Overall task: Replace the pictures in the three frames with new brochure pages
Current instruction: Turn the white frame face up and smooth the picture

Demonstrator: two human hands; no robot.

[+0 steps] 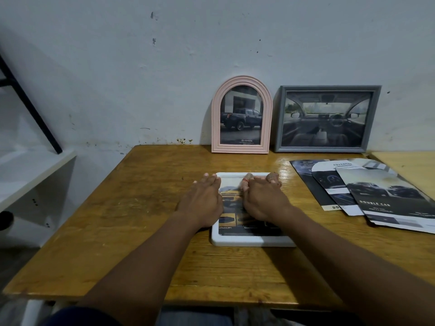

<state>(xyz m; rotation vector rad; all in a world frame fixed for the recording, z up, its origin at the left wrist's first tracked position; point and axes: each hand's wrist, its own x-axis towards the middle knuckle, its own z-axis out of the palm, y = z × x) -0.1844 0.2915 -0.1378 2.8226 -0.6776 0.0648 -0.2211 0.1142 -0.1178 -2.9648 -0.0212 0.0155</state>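
While the white frame [247,241] lies flat at the middle of the desk [141,220] with a yellow page [231,203] in it, your left grip [202,201] rests spread, fingers straight, over its left rim. Your right grip [263,198] lies on the page, fingertips bent at the far rim; pinching or pressing, cannot tell. Behind, the pink frame [215,118] and grey frame [280,118] stand against the wall [141,67]. To the right, apart, lie loose pages [386,196].

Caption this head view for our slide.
Left hand and right hand rest on a brochure page in the white frame on the table.
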